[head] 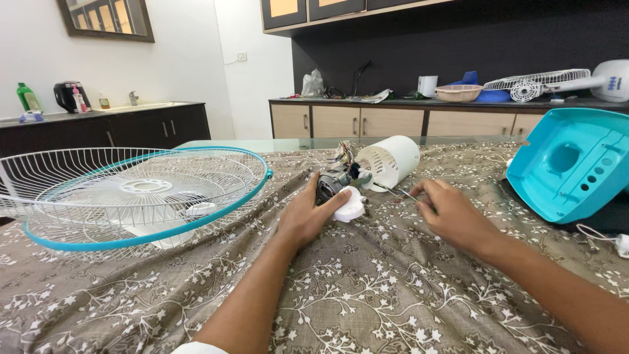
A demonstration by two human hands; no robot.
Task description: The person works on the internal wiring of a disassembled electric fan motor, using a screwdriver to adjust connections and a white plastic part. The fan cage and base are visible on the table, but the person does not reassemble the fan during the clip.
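My left hand (306,213) grips a dark fan motor (333,182) with a small white plastic part (349,204) under my thumb, on the patterned cloth. The motor's wires run into a white cylindrical motor housing (391,160) lying on its side just behind. My right hand (452,213) rests to the right with its fingertips pinched on a thin metal tool (401,193) that points toward the motor.
A white wire fan grille with a teal rim (134,196) lies at the left. A teal fan shell (571,164) stands at the right edge. The floral cloth (367,288) covers the table. Counters behind hold another fan (547,82), a bowl and bottles.
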